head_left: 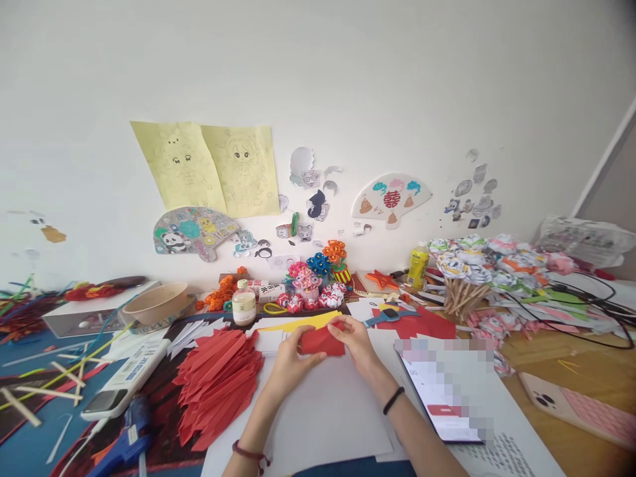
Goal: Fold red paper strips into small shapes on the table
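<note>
White sheet (328, 417) covers the desk centre, with a pile of folded red strips (218, 384) just left of it and a phone (442, 397) to the right. Red paper piece (322, 341) sits at the sheet's far edge, long axis left-right, pinched between both hands. Left hand (291, 361) closed on its near-left edge, right hand (354, 339) closed on its right end, both equally close

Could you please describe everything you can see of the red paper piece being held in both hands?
The red paper piece looks like thin, matte craft paper, folded into a small flat shape with creased edges. It is held just above the white sheet, left hand pinching its lower left side, right hand gripping its upper right edge. A yellow sheet lies behind it.
</note>
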The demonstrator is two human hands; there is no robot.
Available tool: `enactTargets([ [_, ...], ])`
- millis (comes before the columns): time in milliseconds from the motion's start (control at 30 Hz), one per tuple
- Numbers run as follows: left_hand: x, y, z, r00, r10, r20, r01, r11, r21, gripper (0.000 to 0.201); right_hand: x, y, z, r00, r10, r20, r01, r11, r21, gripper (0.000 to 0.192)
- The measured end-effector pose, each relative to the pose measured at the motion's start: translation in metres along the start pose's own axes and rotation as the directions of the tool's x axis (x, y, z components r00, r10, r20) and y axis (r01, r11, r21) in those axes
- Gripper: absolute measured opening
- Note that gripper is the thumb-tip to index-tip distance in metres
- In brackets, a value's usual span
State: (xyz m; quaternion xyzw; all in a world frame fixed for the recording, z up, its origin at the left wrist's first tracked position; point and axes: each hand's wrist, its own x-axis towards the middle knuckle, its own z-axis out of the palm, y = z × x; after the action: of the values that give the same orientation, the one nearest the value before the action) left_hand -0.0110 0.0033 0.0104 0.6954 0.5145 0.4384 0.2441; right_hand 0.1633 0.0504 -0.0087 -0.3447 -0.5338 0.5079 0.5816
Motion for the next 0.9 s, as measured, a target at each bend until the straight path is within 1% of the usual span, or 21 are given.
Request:
enactTargets([
  [67,0.0,0.001,0.002,0.999,-0.029,-0.037,0.026,0.995,-0.099,0.04,-0.001,0.0,0.002,0.999,-0.014,-0.029,0.014,1.0,0.008,0.03],
  [100,0.0,0.002,0.003,0.997,-0.046,-0.056,0.035,0.984,-0.177,0.037,-0.002,0.0,0.003,0.999,-0.015,-0.037,0.016,1.0,0.02,0.03],
  [167,-0.001,0.005,0.006,0.993,-0.089,-0.079,0.055,0.934,-0.354,0.034,-0.003,-0.001,0.005,0.999,-0.01,-0.044,0.012,0.999,0.045,0.033],
  [233,-0.001,0.009,0.008,0.983,-0.155,-0.101,0.087,0.869,-0.488,0.033,-0.004,-0.003,0.007,1.0,0.0,-0.017,0.001,0.999,0.05,0.036],
  [300,-0.001,0.011,0.01,0.966,-0.224,-0.128,0.117,0.823,-0.555,0.032,-0.005,-0.004,0.009,0.999,0.021,0.047,-0.022,0.999,0.032,0.041],
  [367,-0.001,0.011,0.01,0.957,-0.254,-0.143,0.127,0.805,-0.58,0.031,-0.006,-0.005,0.01,0.991,0.056,0.124,-0.058,0.998,0.012,0.045],
  [467,0.0,0.008,0.009,0.967,-0.226,-0.116,0.111,0.786,-0.608,0.031,-0.008,-0.004,0.013,0.969,0.097,0.227,-0.097,0.995,-0.012,0.05],
  [567,0.001,0.005,0.007,0.976,-0.197,-0.091,0.101,0.784,-0.613,0.034,-0.012,-0.007,0.018,0.948,0.061,0.312,-0.052,0.998,-0.037,0.05],
  [633,0.001,0.004,0.006,0.979,-0.186,-0.086,0.103,0.808,-0.58,0.035,-0.016,-0.01,0.022,0.936,0.018,0.35,-0.002,0.999,-0.046,0.049],
  [700,0.001,0.003,0.004,0.982,-0.174,-0.08,0.106,0.841,-0.53,0.033,-0.018,-0.013,0.025,0.934,-0.012,0.358,0.035,0.998,-0.057,0.046],
  [767,0.001,0.003,0.002,0.983,-0.161,-0.085,0.097,0.859,-0.502,0.032,-0.02,-0.013,0.025,0.94,-0.018,0.34,0.05,0.995,-0.085,0.041],
  [900,0.001,0.006,0.0,0.983,-0.154,-0.097,0.08,0.844,-0.53,0.028,-0.019,-0.01,0.023,0.951,-0.003,0.309,0.058,0.983,-0.172,0.031],
])
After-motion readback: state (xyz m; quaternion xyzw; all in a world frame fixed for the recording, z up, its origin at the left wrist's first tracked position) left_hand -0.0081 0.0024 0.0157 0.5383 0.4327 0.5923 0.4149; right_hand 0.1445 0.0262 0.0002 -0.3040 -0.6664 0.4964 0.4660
